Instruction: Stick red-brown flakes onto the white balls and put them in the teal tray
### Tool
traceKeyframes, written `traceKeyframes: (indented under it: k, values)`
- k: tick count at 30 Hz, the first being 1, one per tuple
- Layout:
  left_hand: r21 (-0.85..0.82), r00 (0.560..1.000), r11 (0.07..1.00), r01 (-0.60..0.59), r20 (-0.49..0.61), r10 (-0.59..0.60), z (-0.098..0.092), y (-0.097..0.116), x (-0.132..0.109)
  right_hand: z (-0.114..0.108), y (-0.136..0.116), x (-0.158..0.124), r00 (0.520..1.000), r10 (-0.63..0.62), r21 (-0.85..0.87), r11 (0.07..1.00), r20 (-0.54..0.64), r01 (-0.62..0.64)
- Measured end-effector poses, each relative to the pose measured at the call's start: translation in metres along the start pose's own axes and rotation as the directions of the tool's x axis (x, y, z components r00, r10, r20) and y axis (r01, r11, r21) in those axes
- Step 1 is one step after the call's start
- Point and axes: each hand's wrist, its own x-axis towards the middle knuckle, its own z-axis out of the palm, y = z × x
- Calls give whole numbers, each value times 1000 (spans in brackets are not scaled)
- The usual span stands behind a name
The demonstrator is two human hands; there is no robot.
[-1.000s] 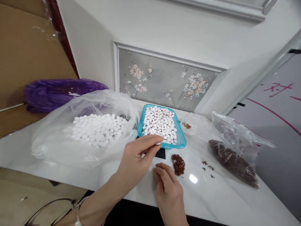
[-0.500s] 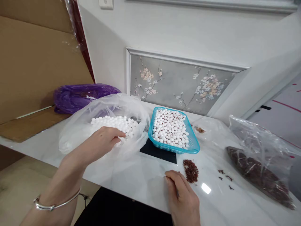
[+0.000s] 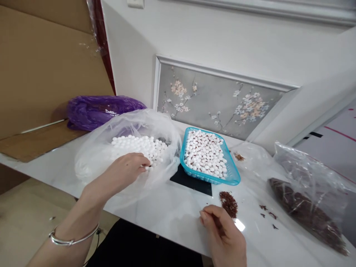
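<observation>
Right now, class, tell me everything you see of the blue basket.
The blue basket is shallow, rectangular and round-cornered, with perforated sides; it looks like translucent plastic. It sits upright on the white tabletop, a black panel at its near side. White balls cover most of its inside, reddish-brown showing between them; its right end is bare. A plastic bag lies against or just beside its left; which is unclear.

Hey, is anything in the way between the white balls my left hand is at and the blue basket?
Yes, the side of the translucent plastic bag stands between the white balls by your left hand and the blue basket. I see nothing else in between.
</observation>
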Motion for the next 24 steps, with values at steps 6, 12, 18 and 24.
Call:
traceKeyframes:
  k: [6, 12, 18, 24]
  values:
    - [-511, 989, 849, 135, 128, -80, 14, 30, -18, 9, -26, 2, 991, 90, 329, 937, 102, -119]
    - [-852, 857, 93, 515, 515, -24, 61, 61, -44, 4, -58, 6, 970, 107, 524, 826, 219, -209]
    - [-815, 813, -16, 579, 579, -64, 90, 58, -40, -5, -52, 12, 973, 82, 423, 890, 216, -169]
    - [-794, 788, -104, 599, 607, -98, 107, 53, -37, -8, -46, 15, 972, 137, 359, 912, 193, -199]
